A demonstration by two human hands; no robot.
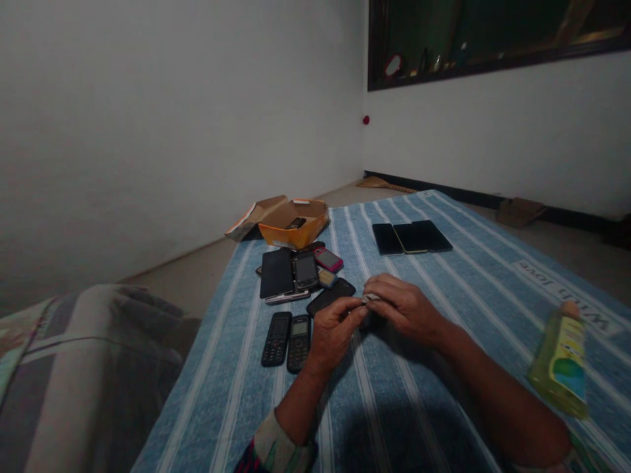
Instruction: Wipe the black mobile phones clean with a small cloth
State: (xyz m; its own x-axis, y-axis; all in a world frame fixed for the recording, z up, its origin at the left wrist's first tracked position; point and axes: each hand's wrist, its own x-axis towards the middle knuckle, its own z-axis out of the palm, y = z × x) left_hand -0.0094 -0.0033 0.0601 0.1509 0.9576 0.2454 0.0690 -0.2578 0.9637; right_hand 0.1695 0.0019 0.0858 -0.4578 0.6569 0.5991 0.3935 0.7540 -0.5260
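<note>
While left hand (334, 332) and right hand (409, 307) pinch a small pale item (370, 299), three devices (411, 238) appear set out, heaped phones (305, 270) remaining.

A blue cloth with white stripes (227, 368) is spreading beneath everything, with an open orange cardboard box (290, 238) sitting at its far left corner and an overlapping heap of dark, pink-rimmed and blue phones (305, 270) lying along the left edge. Nearer, two black keypad phones (298, 345) are lying side by side. Three flat, black rectangular devices (410, 238) are resting together toward the far right corner, while a yellow-labelled bottle of yellow-green liquid (559, 368) is resting toward the right edge.
</note>
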